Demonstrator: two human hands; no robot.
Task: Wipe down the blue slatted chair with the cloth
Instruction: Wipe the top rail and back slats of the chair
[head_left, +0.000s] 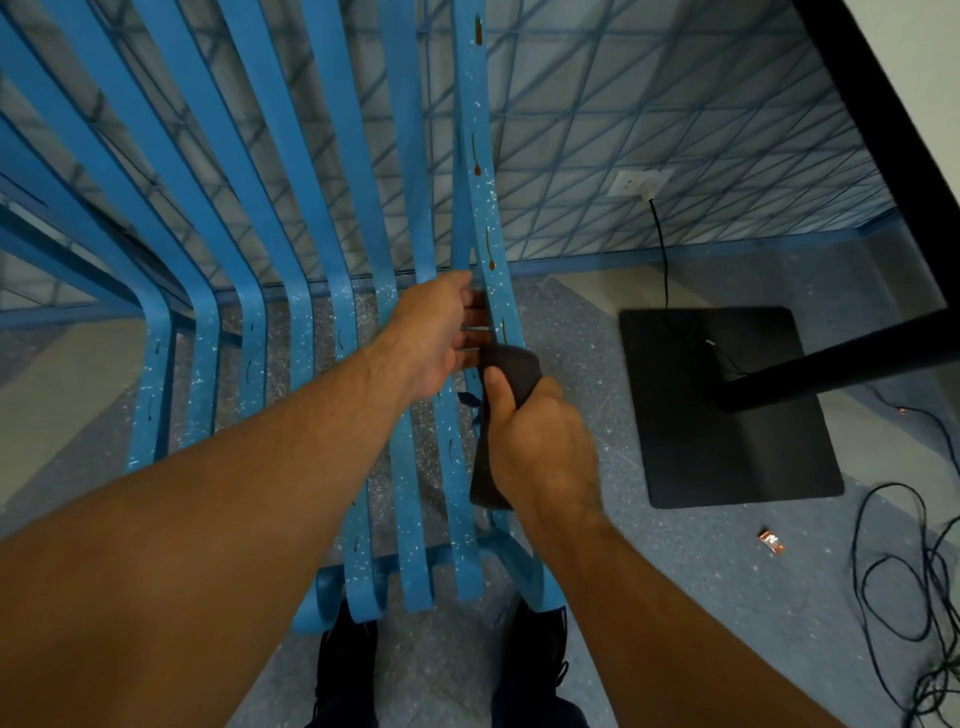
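Note:
The blue slatted chair (306, 218) fills the left and middle of the view, its curved slats speckled white. Brown drip marks run down the rightmost slat (480, 171). My left hand (439, 332) reaches between the slats and its fingers curl around that rightmost slat at the bend of seat and back. Just below it, my right hand (540, 447) is shut on a dark grey cloth (511, 371) folded over the same slat. The cloth's lower end hangs out beneath my right hand.
A black stand base (727, 410) with a black pole (852, 364) sits on the speckled floor at right. A wall socket (641, 183) feeds a black cable. Tangled cables (914, 597) and a small orange item (772, 541) lie at lower right. My dark shoes are under the chair front.

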